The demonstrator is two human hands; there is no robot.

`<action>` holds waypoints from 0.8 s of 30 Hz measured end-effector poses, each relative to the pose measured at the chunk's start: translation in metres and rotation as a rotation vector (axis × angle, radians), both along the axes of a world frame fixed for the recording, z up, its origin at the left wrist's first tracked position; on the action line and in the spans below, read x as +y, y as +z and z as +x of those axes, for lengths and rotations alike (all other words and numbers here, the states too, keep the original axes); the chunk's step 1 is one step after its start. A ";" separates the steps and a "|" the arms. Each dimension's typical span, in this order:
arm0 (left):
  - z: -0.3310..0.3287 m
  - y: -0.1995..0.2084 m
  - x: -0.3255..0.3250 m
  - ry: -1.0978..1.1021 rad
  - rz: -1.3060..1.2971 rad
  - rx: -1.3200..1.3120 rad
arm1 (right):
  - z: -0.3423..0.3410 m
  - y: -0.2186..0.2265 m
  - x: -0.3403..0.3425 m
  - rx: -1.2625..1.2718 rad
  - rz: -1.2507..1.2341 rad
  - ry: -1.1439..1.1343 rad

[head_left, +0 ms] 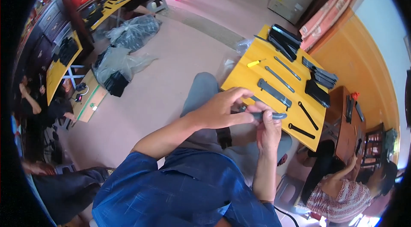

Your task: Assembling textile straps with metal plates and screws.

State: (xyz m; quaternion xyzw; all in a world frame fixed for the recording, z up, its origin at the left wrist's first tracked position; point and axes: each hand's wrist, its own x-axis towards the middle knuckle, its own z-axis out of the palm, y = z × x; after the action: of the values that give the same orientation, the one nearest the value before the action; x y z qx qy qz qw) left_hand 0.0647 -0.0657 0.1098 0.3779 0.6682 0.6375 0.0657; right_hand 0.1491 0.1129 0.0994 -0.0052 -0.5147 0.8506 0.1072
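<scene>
Above my lap I hold a small, dark grey, curved, strap-like piece (pixel 279 116); its exact kind is unclear. My right hand (pixel 267 130) pinches it between thumb and fingers. The thumb of my left hand (pixel 227 108) presses on its other end, with the fingers curled round, partly hiding it. Just beyond my hands, on the yellow table (pixel 239 78), lies a flat dark grey bar with a wider end (pixel 275 93). Past it are two slim grey bars (pixel 279 79) and a yellow-handled screwdriver (pixel 254 63). Two black straps with slotted ends (pixel 302 131) lie to the right.
Black folded pieces (pixel 284 41) pile at the table's far end, grey and black ones (pixel 319 94) along its right edge. A person in a patterned top (pixel 338 195) sits at right. Clear plastic bags (pixel 135 32) lie on the floor at left, near other people at yellow tables (pixel 64 64).
</scene>
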 end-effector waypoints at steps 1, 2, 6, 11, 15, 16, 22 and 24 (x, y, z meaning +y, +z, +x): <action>-0.002 -0.021 -0.001 -0.036 -0.023 -0.029 | -0.004 -0.008 0.009 -0.007 0.010 -0.010; -0.004 -0.034 -0.004 -0.075 -0.047 -0.060 | -0.007 -0.007 0.012 -0.019 0.015 -0.026; -0.010 -0.022 -0.016 -0.214 -0.222 -0.643 | -0.014 -0.010 0.024 -0.037 -0.011 -0.097; -0.033 -0.029 -0.011 -0.174 -0.178 -0.581 | -0.017 -0.029 0.041 -0.116 0.180 -0.252; -0.052 -0.043 0.001 -0.178 -0.098 -0.686 | -0.018 -0.038 0.065 -0.144 0.218 -0.315; -0.055 -0.046 0.005 -0.159 -0.063 -0.717 | -0.018 -0.039 0.068 -0.153 0.222 -0.331; -0.079 -0.051 0.037 -0.095 -0.241 -0.738 | -0.022 -0.058 0.095 -0.233 0.255 -0.471; -0.086 -0.055 0.050 -0.076 -0.259 -0.741 | -0.023 -0.064 0.105 -0.269 0.313 -0.513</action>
State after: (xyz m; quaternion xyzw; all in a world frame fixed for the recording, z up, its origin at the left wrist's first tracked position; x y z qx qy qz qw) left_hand -0.0214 -0.0158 0.0545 0.1352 0.6597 0.6384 0.3729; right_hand 0.1259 0.2182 0.0356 -0.2305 -0.6306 0.6983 0.2483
